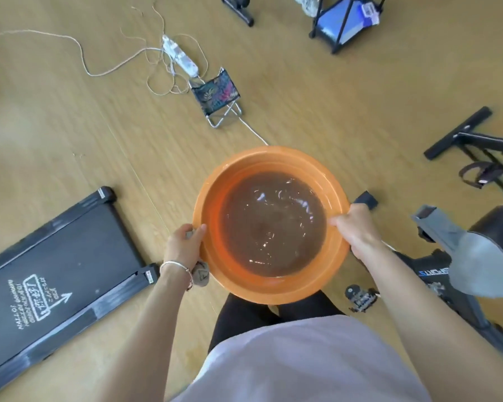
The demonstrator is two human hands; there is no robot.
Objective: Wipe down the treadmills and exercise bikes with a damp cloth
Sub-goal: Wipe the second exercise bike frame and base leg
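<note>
I hold an orange basin (pixel 246 161) of murky brown water in front of me, above the wooden floor. My left hand (pixel 185 246) grips its left rim together with a grey cloth (pixel 201 275) that hangs below the wrist. My right hand (pixel 357 227) grips the right rim. A black treadmill (pixel 55 271) lies on the floor at the lower left. An exercise bike (pixel 459 256) with a grey saddle stands at the right.
A small folding stool (pixel 217 97) stands on the floor ahead, with a power strip (pixel 179 55) and tangled cables behind it. A second bike's base (pixel 459 132) is at the right. A black rack with blue items (pixel 346 21) is at the top.
</note>
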